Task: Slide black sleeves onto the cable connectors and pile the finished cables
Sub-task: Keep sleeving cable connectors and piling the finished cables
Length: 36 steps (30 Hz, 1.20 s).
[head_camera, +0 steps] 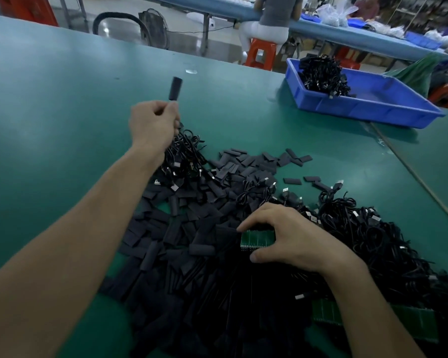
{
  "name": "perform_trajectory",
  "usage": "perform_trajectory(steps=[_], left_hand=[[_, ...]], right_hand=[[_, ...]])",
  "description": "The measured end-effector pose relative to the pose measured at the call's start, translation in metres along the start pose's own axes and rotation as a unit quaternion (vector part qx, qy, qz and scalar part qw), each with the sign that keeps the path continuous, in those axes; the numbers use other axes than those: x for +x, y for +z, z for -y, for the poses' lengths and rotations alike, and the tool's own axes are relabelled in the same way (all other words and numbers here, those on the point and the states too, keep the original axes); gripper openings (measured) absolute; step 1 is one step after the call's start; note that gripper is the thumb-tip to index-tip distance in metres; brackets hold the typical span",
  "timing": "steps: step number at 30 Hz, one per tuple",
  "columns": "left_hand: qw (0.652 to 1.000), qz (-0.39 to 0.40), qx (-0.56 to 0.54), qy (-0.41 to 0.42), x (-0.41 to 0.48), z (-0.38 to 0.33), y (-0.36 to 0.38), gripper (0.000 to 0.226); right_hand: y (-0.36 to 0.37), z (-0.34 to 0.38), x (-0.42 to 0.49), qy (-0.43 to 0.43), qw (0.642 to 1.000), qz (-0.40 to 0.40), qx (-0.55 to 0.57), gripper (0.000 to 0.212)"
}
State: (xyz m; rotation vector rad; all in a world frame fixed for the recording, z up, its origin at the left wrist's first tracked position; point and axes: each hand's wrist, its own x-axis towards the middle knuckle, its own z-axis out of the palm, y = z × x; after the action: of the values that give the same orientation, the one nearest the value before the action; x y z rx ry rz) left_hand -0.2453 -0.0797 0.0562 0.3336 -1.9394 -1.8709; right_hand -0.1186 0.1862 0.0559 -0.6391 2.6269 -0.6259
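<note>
Left hand: grip closed round a sleeved connector, which stands out above my fist with its long axis up and away. The cable pile, probably the finished ones, lies directly below on the worktop. Right hand, nearer me, pinches a green board strip among loose sleeves.

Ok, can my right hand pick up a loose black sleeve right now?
Probably not straight away. The right hand sits right beside the loose sleeves with nothing between, but its fingers and thumb pinch a green board strip, so it would need to drop that first.
</note>
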Motion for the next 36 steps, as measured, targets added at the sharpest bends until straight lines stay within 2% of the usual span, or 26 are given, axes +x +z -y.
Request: perform_trajectory(steps=[2,4,7,10,13,16,19,20,22,23,25,27,30,34,36], left_hand=[[0.999,-0.017,0.032,-0.016,0.021,-0.002,0.001,0.025],[0.991,0.000,0.127,-0.038,0.036,0.000,0.002,0.022],[0.956,0.046,0.282,-0.068,0.039,0.011,0.005,0.015],[0.940,0.043,0.331,-0.073,0.033,0.024,0.012,0.028],[0.941,0.028,0.329,-0.069,0.032,0.032,0.018,0.033],[0.949,-0.002,0.315,-0.002,0.023,0.031,0.022,0.030],[0.944,-0.053,0.299,0.129,-0.012,0.020,0.026,0.029],[0.943,-0.047,0.275,0.184,-0.027,0.015,0.028,0.025],[0.943,0.046,0.193,0.266,-0.060,0.007,0.033,0.014],[0.944,0.117,0.152,0.268,-0.076,0.005,0.037,0.009],[0.942,0.239,0.095,0.215,-0.102,0.006,0.044,0.005],[0.944,0.300,0.031,0.138,-0.119,0.012,0.051,0.008],[0.944,0.318,-0.067,0.053,-0.132,0.020,0.056,0.013],[0.942,0.301,-0.144,-0.019,-0.138,0.027,0.054,0.015],[0.934,0.312,-0.165,-0.049,-0.138,0.028,0.053,0.010]], right_hand=[[0.002,0.001,-0.001,-0.008,0.999,-0.024,0.024,0.030],[0.002,-0.002,-0.001,-0.013,0.997,-0.060,0.051,0.020],[0.002,-0.004,0.000,-0.026,0.987,-0.125,0.092,0.014],[0.004,-0.005,0.003,-0.043,0.969,-0.205,0.129,0.015],[0.008,-0.006,0.009,-0.059,0.945,-0.274,0.170,0.017],[0.010,-0.006,0.017,-0.043,0.921,-0.306,0.238,0.019],[0.012,-0.009,0.022,-0.024,0.896,-0.320,0.308,0.018],[0.012,-0.009,0.024,-0.021,0.887,-0.317,0.335,0.017],[0.011,-0.010,0.026,-0.019,0.871,-0.310,0.380,0.013],[0.010,-0.011,0.027,-0.016,0.864,-0.309,0.397,0.012],[0.008,-0.011,0.027,-0.011,0.852,-0.304,0.427,0.011],[0.007,-0.012,0.026,-0.015,0.841,-0.293,0.454,0.009],[0.007,-0.013,0.025,-0.011,0.827,-0.271,0.492,0.008],[0.012,-0.011,0.027,-0.005,0.815,-0.251,0.523,0.003],[0.011,-0.011,0.027,-0.008,0.811,-0.244,0.532,0.014]])
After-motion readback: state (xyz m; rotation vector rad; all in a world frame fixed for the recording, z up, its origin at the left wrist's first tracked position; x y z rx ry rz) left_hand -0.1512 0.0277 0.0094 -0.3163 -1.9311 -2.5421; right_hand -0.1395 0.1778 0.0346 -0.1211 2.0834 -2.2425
